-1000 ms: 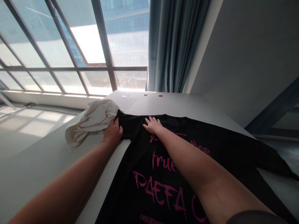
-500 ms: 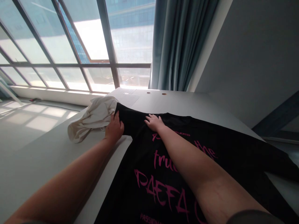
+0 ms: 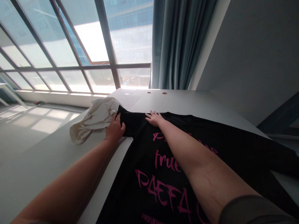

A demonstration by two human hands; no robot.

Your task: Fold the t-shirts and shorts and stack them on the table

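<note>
The black shirt point(image 3: 125, 186) lay spread on the table point(image 3: 187, 102); a flattening step seemed in hand, the right hand point(image 3: 154, 119) open-fingered near the shoulder; the left point(image 3: 115, 129) touched the sleeve end, pinched or not I couldn't tell; moving it called for light, even tension.

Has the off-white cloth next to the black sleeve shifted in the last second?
No, not visibly. The off-white cloth keeps its place to the left of the round hole in the white tabletop.
</note>
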